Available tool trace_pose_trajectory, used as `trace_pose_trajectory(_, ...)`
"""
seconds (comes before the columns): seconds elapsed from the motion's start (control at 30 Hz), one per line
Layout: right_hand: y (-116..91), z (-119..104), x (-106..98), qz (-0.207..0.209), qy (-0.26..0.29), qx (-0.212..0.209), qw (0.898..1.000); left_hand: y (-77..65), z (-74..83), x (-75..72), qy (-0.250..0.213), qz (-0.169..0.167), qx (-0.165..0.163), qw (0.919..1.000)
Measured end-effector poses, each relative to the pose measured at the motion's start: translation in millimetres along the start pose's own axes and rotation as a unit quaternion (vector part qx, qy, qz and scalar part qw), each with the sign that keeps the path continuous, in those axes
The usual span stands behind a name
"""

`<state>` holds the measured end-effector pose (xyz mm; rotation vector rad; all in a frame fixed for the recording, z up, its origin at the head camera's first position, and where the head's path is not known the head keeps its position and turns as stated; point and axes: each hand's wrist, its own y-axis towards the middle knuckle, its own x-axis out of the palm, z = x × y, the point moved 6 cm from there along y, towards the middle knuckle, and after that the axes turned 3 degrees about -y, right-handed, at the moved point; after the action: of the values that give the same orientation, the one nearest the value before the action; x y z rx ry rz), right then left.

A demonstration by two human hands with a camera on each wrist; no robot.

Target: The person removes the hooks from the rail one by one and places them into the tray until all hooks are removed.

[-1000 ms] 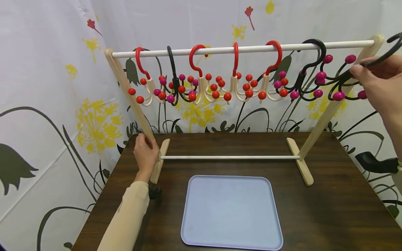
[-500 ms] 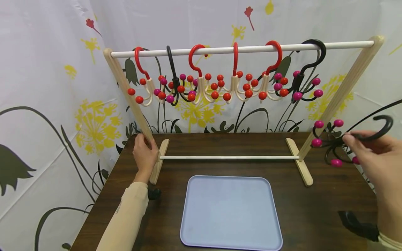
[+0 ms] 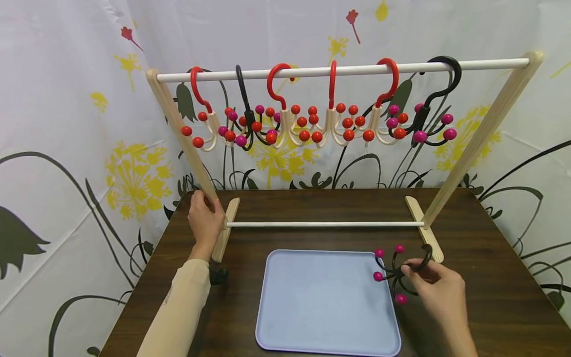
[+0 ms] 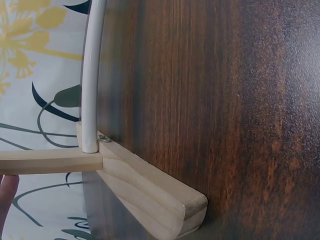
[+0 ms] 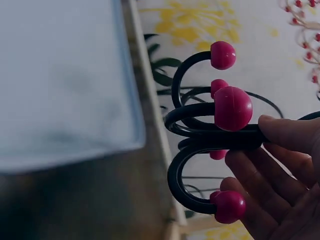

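Observation:
My right hand (image 3: 439,292) pinches a black multi-hook hanger (image 3: 396,272) by its stem, above the right edge of the pale blue tray (image 3: 327,302). In the right wrist view, the thumb and fingers hold the stem, and the hanger's curved prongs (image 5: 175,117) end in pink balls. Low on the rack's left wooden post (image 3: 189,148), my left hand (image 3: 206,218) grips the wood, its fingers partly hidden behind. Only a fingertip (image 4: 7,190) against the post shows in the left wrist view.
Along the white top rod (image 3: 312,72) hang several hangers, some with a red hook (image 3: 277,82) and red balls, others with a black hook (image 3: 448,74) and pink balls. The rack's feet (image 3: 426,230) stand on the dark wooden table (image 3: 495,287), behind the tray.
My right hand has carried the black hanger from beside the rack's upper right end down and left to the tray's right edge. My left hand stays on the post.

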<state>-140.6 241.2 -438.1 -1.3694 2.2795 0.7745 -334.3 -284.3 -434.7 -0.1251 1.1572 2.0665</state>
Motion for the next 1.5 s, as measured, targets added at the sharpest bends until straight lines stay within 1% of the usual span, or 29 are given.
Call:
trace_pose_trajectory(0.13, -13.4, 4.0, 23.1, -0.007, -0.006, -0.006, 1.0, -0.9, 1.4, 0.1, -0.003, 0.005, 0.005, 1.0)
trace_pose_trajectory(0.23, -18.4, 3.9, 36.4, -0.006, -0.006, -0.019, 1.0, -0.6, 1.7, 0.7, -0.005, 0.007, 0.01, 0.9999)
trace_pose_trajectory(0.47, -19.6, -2.8, 60.0, 0.001, -0.006, -0.057, 0.998, -0.2, 1.5, 0.6, -0.002, 0.014, 0.015, 0.9998)
trace_pose_trajectory(0.63, -18.5, -5.3, 72.2, -0.001, -0.002, -0.065, 0.998, -0.3, 2.6, 0.4, -0.005, 0.01, 0.015, 0.9998)
trace_pose_trajectory(1.0, -8.2, -1.7, 84.5, -0.008, -0.008, -0.054, 0.998, -0.2, 2.1, -0.2, 0.001, 0.007, 0.007, 1.0)
trace_pose_trajectory(1.2, -6.4, -2.3, 85.8, -0.004, -0.021, -0.065, 0.998, -0.1, 2.9, -1.2, 0.004, 0.003, 0.007, 1.0)
trace_pose_trajectory(1.43, -5.1, 2.0, 88.3, -0.009, -0.01, -0.057, 0.998, -0.4, 4.3, -0.9, 0.004, 0.0, 0.007, 1.0)
trace_pose_trajectory(1.5, -4.8, 2.2, 88.2, -0.007, -0.011, -0.062, 0.998, -0.7, 4.5, -1.3, 0.003, 0.0, 0.006, 1.0)
